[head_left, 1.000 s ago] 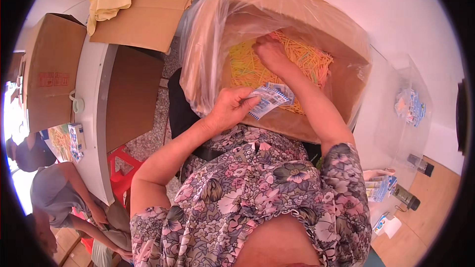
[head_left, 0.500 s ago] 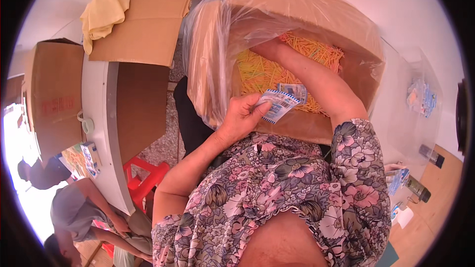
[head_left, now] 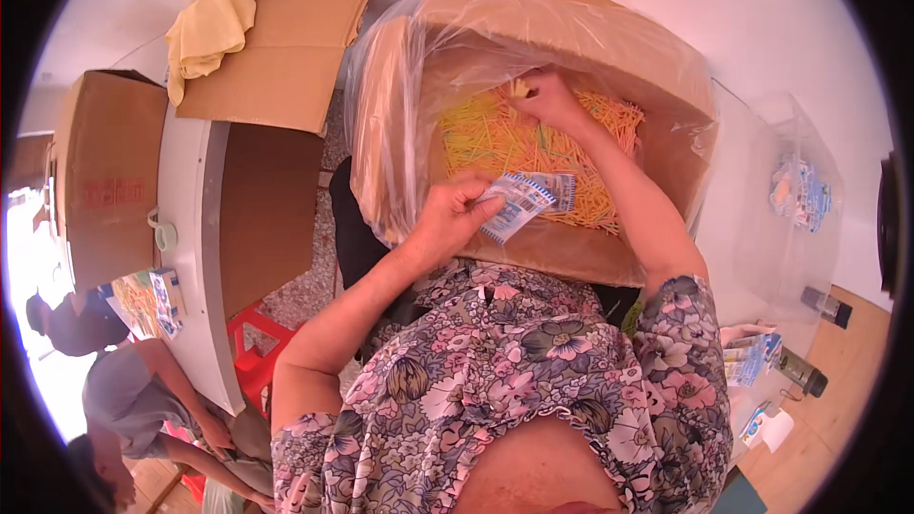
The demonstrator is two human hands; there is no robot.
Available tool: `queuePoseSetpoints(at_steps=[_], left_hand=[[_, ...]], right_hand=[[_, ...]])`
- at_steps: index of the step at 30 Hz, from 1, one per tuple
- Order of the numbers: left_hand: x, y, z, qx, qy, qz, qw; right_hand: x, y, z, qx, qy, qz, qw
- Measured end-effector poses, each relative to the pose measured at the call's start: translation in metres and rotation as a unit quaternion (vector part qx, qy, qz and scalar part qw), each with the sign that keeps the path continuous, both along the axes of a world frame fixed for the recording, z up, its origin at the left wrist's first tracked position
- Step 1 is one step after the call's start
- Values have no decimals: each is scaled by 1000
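A big cardboard box [head_left: 381, 105] lined with clear plastic film stands in front of me. It holds a heap of thin yellow, orange and pink sticks [head_left: 595, 162]. Over its near side, my left hand [head_left: 449, 214] pinches a small blue-and-white printed packet [head_left: 514, 209] between thumb and fingers. Another such packet [head_left: 564, 192] shows partly behind it; whether I hold that one too is unclear. My right hand [head_left: 550, 105] is above the far part of the heap, fingers curled round a small bunch of yellow sticks [head_left: 520, 88], whose ends stick out.
On the left stand a white table [head_left: 190, 219], a brown carton [head_left: 109, 171], a tape roll [head_left: 164, 232] and a yellow cloth [head_left: 211, 29] on cardboard. A red stool [head_left: 255, 352] and a co-worker [head_left: 143, 390] are below. At right are a clear bin [head_left: 804, 190] with packets and a dark bottle [head_left: 803, 373].
My right hand has come up out of the heap and now shows a bunch of sticks in its fingers. The left hand keeps its packet, shifted slightly left with the whole view.
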State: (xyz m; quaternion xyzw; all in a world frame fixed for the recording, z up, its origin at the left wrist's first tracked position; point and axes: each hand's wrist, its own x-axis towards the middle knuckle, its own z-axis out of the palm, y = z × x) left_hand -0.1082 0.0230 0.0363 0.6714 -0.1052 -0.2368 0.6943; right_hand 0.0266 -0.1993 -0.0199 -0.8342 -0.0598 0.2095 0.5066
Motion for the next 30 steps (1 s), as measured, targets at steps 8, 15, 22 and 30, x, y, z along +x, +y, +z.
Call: queuePoseSetpoints(at_steps=[8, 15, 22, 30], left_hand=[[37, -23, -3, 79, -227, 22, 970], [38, -25, -20, -6, -4, -98, 995], [36, -16, -14, 24, -160, -43, 986], [36, -18, -11, 27, -157, -32, 987]], right_hand=[[-58, 11, 67, 206, 148, -25, 967], [-70, 15, 64, 240, 153, -48, 958], [-74, 24, 91, 188, 73, 5, 979], [-79, 43, 66, 159, -70, -66, 983]])
